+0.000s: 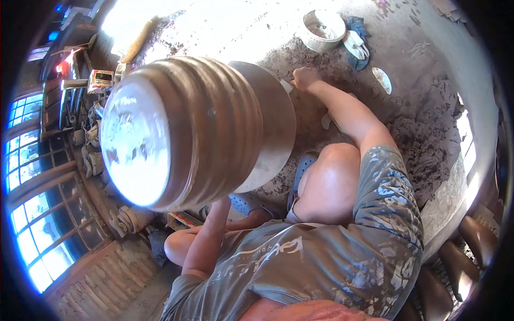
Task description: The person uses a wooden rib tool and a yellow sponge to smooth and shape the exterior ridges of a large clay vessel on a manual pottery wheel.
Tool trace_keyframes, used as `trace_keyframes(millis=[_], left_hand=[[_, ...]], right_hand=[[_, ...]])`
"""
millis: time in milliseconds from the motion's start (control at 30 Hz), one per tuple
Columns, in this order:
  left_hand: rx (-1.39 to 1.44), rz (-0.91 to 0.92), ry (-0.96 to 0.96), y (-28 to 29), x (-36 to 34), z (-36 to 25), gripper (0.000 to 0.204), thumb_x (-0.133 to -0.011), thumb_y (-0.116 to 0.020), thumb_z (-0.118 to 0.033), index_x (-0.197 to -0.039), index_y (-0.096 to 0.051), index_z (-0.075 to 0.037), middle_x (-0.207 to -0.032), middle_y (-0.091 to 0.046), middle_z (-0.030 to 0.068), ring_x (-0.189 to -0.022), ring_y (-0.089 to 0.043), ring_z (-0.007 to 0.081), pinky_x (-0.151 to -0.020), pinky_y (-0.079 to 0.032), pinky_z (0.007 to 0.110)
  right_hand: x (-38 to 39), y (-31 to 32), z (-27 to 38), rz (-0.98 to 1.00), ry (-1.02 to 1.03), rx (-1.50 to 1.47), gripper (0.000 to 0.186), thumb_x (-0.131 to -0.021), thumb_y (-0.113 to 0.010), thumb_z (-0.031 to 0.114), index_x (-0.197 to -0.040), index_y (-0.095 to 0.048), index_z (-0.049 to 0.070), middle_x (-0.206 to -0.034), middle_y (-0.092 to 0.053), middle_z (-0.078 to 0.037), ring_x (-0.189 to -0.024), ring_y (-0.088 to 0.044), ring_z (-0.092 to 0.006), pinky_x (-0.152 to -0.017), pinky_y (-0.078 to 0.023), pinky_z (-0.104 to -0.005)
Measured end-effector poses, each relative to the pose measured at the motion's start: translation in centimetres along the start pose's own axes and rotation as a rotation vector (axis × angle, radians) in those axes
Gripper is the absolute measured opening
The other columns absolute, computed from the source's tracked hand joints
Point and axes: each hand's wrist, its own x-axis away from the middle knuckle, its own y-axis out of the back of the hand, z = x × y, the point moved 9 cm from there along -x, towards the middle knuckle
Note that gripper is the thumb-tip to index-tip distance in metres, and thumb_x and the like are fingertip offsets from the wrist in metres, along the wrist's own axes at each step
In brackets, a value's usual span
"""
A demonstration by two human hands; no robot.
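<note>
A large, ribbed, brown clay form (214,117) fills the space before me, its round end wet and shiny. Behind it shows a smooth grey disc (281,120). My right hand (307,79) reaches past the disc, fingers closed on a small flat pale piece (287,85) near the disc's edge; its exact kind is unclear. My left forearm runs up to the form's near side, where my left hand (220,205) goes out of sight behind the clay. Its fingers are hidden, so I cannot tell whether they touch the clay.
Beyond my right hand stands a round basin (324,33) with blue and white cloths (356,48) beside it. A pale half-oval piece (382,80) lies on the muddy floor. Paned windows (43,235) and clutter line the left side; brown curved tiles (460,267) stand at lower right.
</note>
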Motion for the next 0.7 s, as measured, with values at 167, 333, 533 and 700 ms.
trace_keyframes(millis=[167,333,533,700], left_hand=[[-0.026,0.033,0.048,1.7,-0.3,0.0,0.055,-0.109,-0.049,-0.035,-0.153,-0.038,-0.004,-0.15,-0.05,0.015,-0.132,-0.053,0.0271,-0.112,-0.044,0.043],[-0.056,0.056,0.102,3.9,1.4,-0.4,0.054,-0.109,-0.049,-0.035,-0.152,-0.039,-0.003,-0.149,-0.052,0.0151,-0.131,-0.054,0.027,-0.112,-0.044,0.043],[-0.016,0.069,0.125,5.8,2.3,0.5,0.054,-0.109,-0.05,-0.035,-0.151,-0.04,-0.003,-0.147,-0.053,0.0153,-0.129,-0.055,0.0267,-0.111,-0.045,0.043],[0.112,0.201,0.07,3.2,-1.2,2.0,0.053,-0.109,-0.05,-0.035,-0.149,-0.041,-0.002,-0.145,-0.054,0.0155,-0.128,-0.056,0.0266,-0.11,-0.045,0.043]], right_hand=[[-2.9,-4.1,3.0,0.044,0.081,0.009,0.04,-0.098,-0.058,0.026,-0.13,-0.062,0.004,-0.138,-0.058,-0.019,-0.126,-0.061,-0.0374,-0.103,-0.053,-0.0465],[-4.0,-6.5,4.5,0.042,0.169,0.045,0.036,-0.098,-0.057,0.023,-0.13,-0.06,0.007,-0.141,-0.057,-0.019,-0.125,-0.061,-0.0378,-0.104,-0.052,-0.0475],[-5.4,-7.5,2.7,0.08,-0.033,-0.229,0.03,-0.098,-0.059,0.026,-0.12,-0.069,0.009,-0.125,-0.07,-0.02,-0.119,-0.067,-0.0344,-0.101,-0.052,-0.0445],[-4.2,1.1,-0.3,-0.258,0.047,-0.546,0.03,-0.096,-0.063,0.027,-0.115,-0.075,0.008,-0.111,-0.075,-0.018,-0.107,-0.071,-0.0351,-0.091,-0.055,-0.0431]])
